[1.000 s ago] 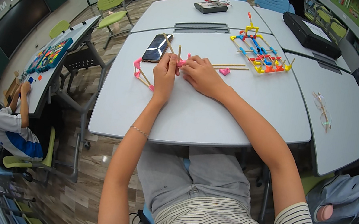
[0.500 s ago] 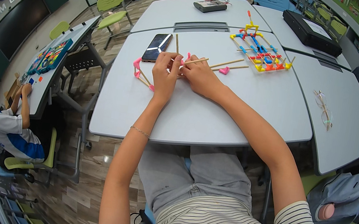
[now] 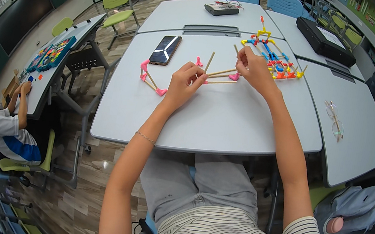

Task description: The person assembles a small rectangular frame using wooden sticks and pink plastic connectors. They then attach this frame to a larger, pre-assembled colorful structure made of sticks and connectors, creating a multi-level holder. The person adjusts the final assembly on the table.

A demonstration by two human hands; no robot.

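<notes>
My left hand point(image 3: 185, 85) is closed over the near ends of thin wooden sticks; one stick point(image 3: 210, 61) points up from its fingers. My right hand point(image 3: 253, 68) pinches another wooden stick point(image 3: 236, 49), whose tip shows beyond the fingertips. Between the hands, more sticks point(image 3: 222, 82) run toward a pink connector point(image 3: 234, 77); my fingers hide some of their ends. A small pink connector point(image 3: 199, 61) lies beyond my left hand. To its left sits a bent chain of sticks and pink connectors point(image 3: 161, 92).
A phone point(image 3: 165, 50) lies at the left. Beyond my right hand stands a colourful stick-and-connector frame point(image 3: 282, 63). Farther off are a grey device point(image 3: 222, 9) and a black case point(image 3: 325, 41). Glasses point(image 3: 334, 119) rest on the right table. A person point(image 3: 13, 131) sits at the left table.
My hands have moved apart. The right hand has gone right and slightly away, with a stick in its fingers; the left has shifted right and nearer to me.
</notes>
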